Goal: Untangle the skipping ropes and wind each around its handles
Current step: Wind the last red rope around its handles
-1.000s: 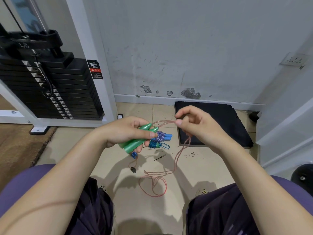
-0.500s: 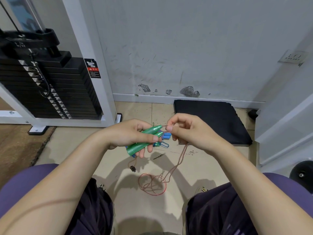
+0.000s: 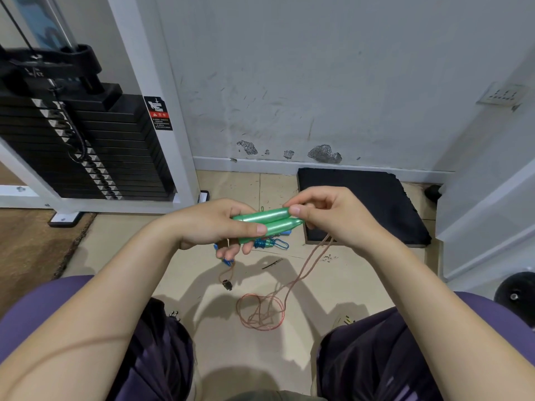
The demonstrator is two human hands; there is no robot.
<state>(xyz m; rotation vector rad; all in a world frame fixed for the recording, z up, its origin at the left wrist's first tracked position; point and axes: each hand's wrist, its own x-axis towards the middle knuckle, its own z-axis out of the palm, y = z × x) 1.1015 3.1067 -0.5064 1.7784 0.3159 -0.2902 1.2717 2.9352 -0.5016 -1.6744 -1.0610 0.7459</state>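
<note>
Weight stack (image 3: 86, 146) at the floor's far-left edge; black mat (image 3: 364, 206) against the far wall. Two hands, two green handles, one pink rope, one blue rope bundle. Left hand (image 3: 211, 224) grips both green handles (image 3: 266, 221), glossy, tapered, lying side by side above the floor. Right hand (image 3: 335, 215) pinches the handles' tapered tips; a second ago it held the rope apart from them. Pink rope (image 3: 260, 311), thin, trails from the right hand down to a loose coil on the floor, now gathered tighter. Blue rope bundle (image 3: 269, 243) lies on the floor beneath the hands.
</note>
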